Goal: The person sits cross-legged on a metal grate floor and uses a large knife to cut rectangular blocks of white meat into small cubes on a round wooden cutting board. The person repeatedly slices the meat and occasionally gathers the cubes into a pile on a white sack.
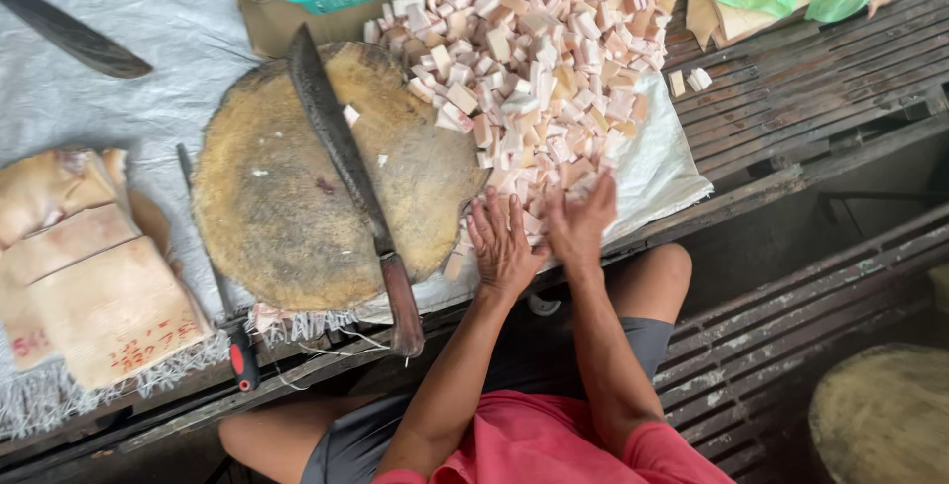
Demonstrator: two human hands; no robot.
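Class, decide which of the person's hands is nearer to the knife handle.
Left. The left hand lies just right of the knife handle, at the board's edge; the right hand is farther right, on the cubed meat pile.

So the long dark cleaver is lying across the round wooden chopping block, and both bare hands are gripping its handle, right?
Not quite. The long dark cleaver does lie across the round wooden chopping block, but the head view shows the left hand and right hand on the pile of pale meat cubes.
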